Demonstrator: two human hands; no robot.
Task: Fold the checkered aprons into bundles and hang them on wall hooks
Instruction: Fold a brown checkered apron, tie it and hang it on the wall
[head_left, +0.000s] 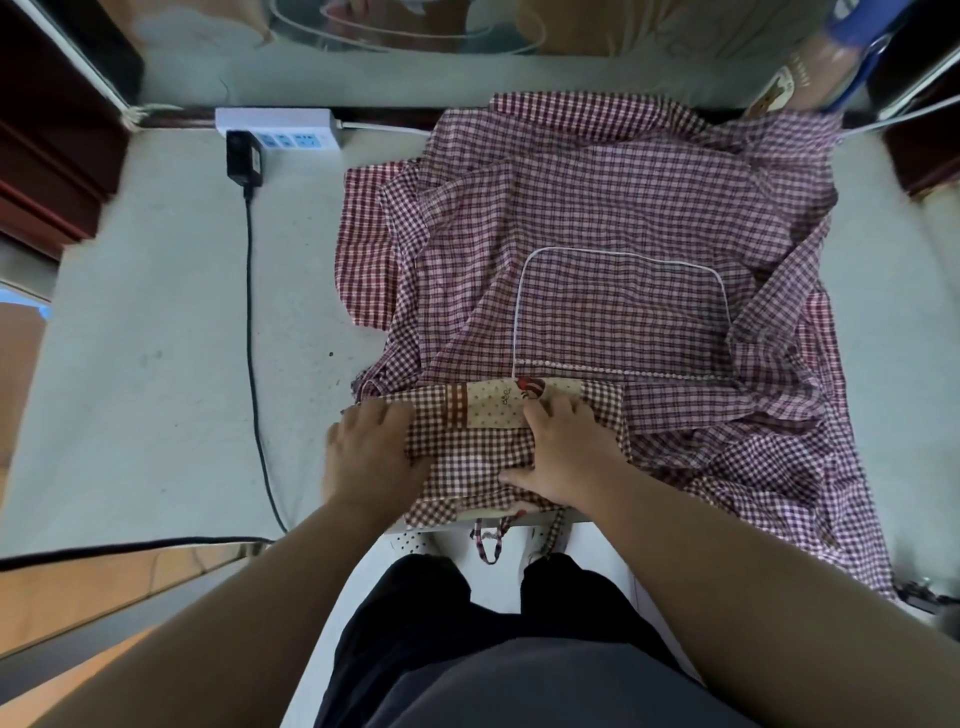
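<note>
A folded brown-and-cream checkered apron (467, 457) with a rooster patch lies at the near edge of the table. My left hand (371, 447) presses flat on its left end, and my right hand (563, 452) presses flat on its middle, fingers spread. Behind it, a heap of maroon-and-white checkered aprons (623, 234) lies spread out, the top one showing a pocket with white piping (621, 312). Apron ties (491, 540) dangle over the table's front edge.
The pale table (156, 338) carries a white power strip (280, 127) at the back with a black adapter (243, 158) whose cable (252, 338) runs down to the front edge. Dark wooden furniture stands at both back corners. A mirror-like surface lines the back.
</note>
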